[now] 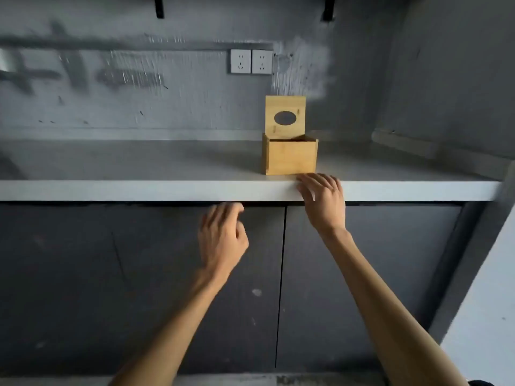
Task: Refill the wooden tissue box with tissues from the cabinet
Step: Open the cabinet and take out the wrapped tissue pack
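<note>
Right of centre on the bench (pixel 139 188), the lid-up wooden tissue box (pixel 289 158) looks light, rigid, best held by its sides; left hand (pixel 223 238) and right hand (pixel 323 200) both open, empty.

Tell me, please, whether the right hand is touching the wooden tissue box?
Cannot tell. In the head view the right hand rests on the counter edge, fingertips ending right at the wooden tissue box base.
</note>
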`<state>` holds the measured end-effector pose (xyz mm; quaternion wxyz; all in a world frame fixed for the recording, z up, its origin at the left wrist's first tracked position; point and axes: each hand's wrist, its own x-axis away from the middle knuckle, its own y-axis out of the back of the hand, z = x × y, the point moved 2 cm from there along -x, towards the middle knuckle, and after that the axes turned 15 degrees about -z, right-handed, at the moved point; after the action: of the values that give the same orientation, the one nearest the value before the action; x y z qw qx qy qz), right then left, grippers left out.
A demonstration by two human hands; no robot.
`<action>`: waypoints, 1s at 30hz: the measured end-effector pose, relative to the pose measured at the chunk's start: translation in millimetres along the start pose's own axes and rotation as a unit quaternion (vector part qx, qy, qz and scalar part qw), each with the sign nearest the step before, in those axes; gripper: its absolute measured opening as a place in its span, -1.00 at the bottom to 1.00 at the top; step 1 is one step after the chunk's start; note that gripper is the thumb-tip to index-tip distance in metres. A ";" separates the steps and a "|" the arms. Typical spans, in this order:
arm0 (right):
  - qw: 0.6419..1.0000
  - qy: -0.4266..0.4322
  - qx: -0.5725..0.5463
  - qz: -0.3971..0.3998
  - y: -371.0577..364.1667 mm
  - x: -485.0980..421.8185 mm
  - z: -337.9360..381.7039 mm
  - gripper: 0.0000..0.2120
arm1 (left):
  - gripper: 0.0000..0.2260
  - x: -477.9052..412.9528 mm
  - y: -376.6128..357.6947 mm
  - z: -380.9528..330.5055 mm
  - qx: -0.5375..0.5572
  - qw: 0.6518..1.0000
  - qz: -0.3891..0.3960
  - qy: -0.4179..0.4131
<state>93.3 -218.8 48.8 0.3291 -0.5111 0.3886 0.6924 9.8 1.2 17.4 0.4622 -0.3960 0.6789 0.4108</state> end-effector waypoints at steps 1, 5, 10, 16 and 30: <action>1.000 -0.008 -0.011 -0.015 -0.1 -0.8 -1.3 -0.75 | -0.71 9.7 -1.3 -1.1 0.007 1.000 0.029 0.000; 0.999 -0.017 -0.013 -0.035 -4.2 -1.9 -6.3 -0.76 | -0.51 18.6 -47.7 9.1 -0.064 0.978 0.195 0.035; 0.999 -0.036 -0.014 -0.025 -7.6 -2.8 -1.0 -0.75 | -0.46 7.6 -71.3 12.4 -0.070 0.954 0.272 0.104; 0.997 -0.030 -0.025 0.070 12.6 -11.1 -3.6 -0.66 | -0.71 2.8 -38.0 3.0 0.026 0.961 0.227 0.156; 0.673 -0.109 -0.611 0.403 -69.8 83.7 254.4 -0.67 | -0.79 36.9 148.3 33.9 0.119 0.937 0.158 0.287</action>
<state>16.0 42.2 -1.3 -0.3274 -0.3132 0.0089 0.8914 -125.7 78.5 2.7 0.2210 -0.3265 0.8804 0.2635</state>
